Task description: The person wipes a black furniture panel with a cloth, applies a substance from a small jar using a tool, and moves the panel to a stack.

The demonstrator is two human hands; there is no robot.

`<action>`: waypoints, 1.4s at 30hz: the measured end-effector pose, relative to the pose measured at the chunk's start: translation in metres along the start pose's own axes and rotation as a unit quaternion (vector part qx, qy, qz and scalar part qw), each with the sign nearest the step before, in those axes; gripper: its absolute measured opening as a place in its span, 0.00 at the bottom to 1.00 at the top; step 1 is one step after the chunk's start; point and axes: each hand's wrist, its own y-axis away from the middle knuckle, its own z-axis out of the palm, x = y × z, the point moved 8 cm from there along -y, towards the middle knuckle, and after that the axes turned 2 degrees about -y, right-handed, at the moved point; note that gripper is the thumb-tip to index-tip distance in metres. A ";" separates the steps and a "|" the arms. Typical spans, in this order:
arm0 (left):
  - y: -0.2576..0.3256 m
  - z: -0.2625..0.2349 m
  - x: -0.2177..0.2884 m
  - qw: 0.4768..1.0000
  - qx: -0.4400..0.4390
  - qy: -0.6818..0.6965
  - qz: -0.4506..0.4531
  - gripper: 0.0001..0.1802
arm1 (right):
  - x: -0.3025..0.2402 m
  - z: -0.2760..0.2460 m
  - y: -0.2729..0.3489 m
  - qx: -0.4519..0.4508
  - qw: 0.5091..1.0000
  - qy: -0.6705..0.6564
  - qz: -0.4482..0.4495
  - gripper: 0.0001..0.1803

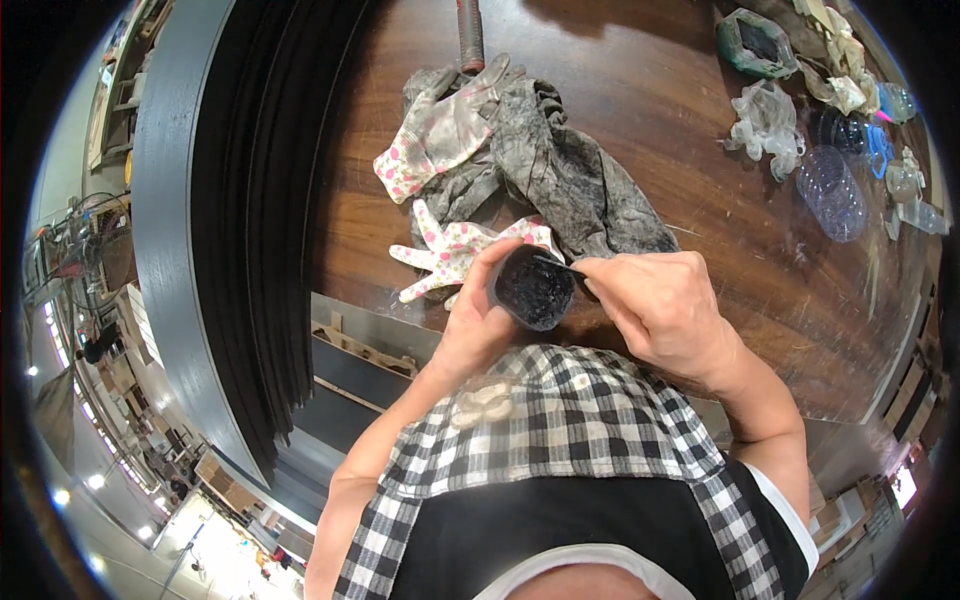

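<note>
My left hand is closed around a small cup, tilted so its mouth shows. Dark, lumpy black material lines the inside. A thin stick-like tool reaches over the rim into the cup, pinched between the fingers of my right hand; its exact kind cannot be made out. Just beyond the cup lies a white glove with pink spots. Farther off, a second spotted glove with a grey-smudged palm rests on a stained grey cloth.
The brown wooden table spreads before me. A dark-handled tool lies beyond the cloth. At far right are a cut plastic container, a crumpled clear bag and a clear bottle. Dark panels stand stacked at left.
</note>
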 end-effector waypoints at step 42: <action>0.003 0.010 0.001 0.992 -0.065 0.104 -0.029 0.41 | 0.036 0.041 -0.002 -0.206 0.873 -0.401 0.186 0.08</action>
